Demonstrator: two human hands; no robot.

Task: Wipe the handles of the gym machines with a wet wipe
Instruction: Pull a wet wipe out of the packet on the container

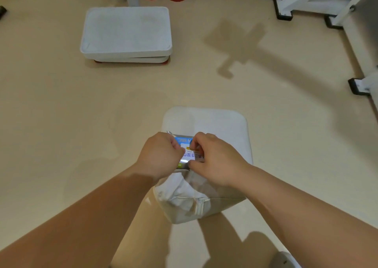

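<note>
Edges of the soft, probably slippery blue-and-silver foil wet-wipe pack (189, 154) are being gripped by the left hand (161, 155) and pinched by the right hand (212, 159).

Two bare forearms (98, 202) run up from the lower edge to a bare left hand (162, 156) and bare right hand (214, 161); whether the creased pale cream fabric (180, 198) below them is clothing is unclear

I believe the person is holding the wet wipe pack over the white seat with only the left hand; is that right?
Not quite. The head view shows both hands on it: the left hand holds the wet wipe pack over the white seat, and the right hand pinches its printed face.
</note>
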